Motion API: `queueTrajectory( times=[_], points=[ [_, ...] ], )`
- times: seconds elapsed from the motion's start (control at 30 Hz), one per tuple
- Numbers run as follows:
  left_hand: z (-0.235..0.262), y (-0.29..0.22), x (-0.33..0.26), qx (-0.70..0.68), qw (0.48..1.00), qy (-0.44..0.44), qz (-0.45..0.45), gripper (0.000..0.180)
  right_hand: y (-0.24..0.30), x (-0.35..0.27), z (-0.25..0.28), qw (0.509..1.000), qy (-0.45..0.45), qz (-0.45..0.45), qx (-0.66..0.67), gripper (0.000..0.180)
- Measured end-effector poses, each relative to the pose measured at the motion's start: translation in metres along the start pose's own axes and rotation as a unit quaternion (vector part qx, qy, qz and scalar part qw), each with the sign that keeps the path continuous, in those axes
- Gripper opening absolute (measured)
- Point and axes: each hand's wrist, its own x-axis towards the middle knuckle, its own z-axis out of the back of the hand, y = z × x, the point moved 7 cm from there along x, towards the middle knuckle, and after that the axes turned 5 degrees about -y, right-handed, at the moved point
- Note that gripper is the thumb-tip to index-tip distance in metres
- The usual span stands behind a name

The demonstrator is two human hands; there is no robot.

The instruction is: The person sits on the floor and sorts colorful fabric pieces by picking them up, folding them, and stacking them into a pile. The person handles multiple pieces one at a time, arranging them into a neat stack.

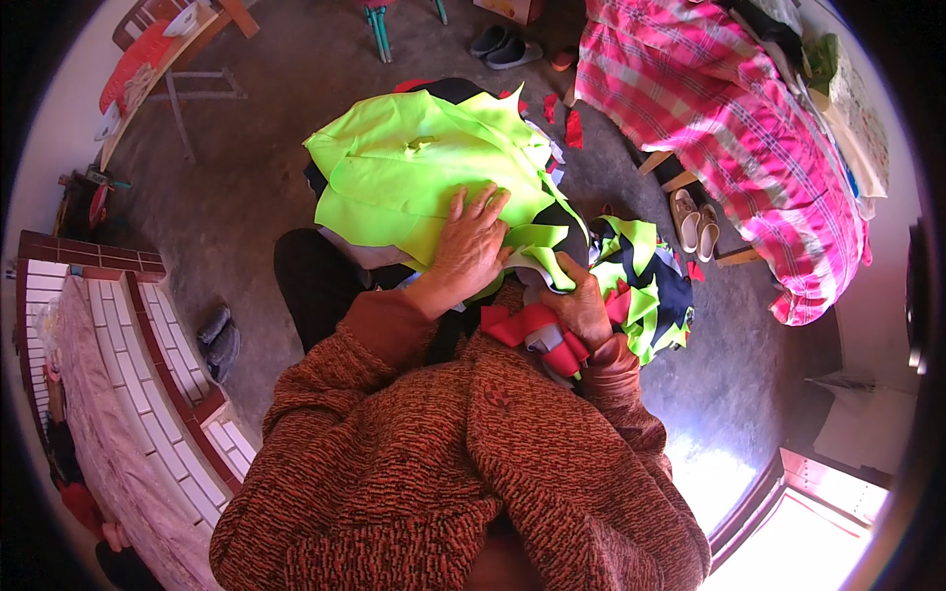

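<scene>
Neon-yellow fabric pile (414,167), two hands

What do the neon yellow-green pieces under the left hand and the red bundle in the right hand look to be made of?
Neon yellow-green pieces: thin cut fabric, probably synthetic; smooth, flat, faint sheen, soft creases under the left hand. Red bundle: similar thin cloth strips, bunched and folded in the right hand; the weave is too small to tell.
</scene>
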Motion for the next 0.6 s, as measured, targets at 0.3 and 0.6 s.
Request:
queueTrajectory(
  times=[0.3,0.6],
  points=[
    [0.010,0.024,-0.008,-0.183,0.977,-0.100,0.049,0.011,-0.028,-0.009,0.004,0.938,-0.012,-0.163,0.305,0.045],
    [0.016,0.084,-0.018,-0.666,0.664,-0.088,0.327,0.008,-0.037,-0.005,0.017,0.935,-0.038,-0.139,0.324,0.033]
  ],
)
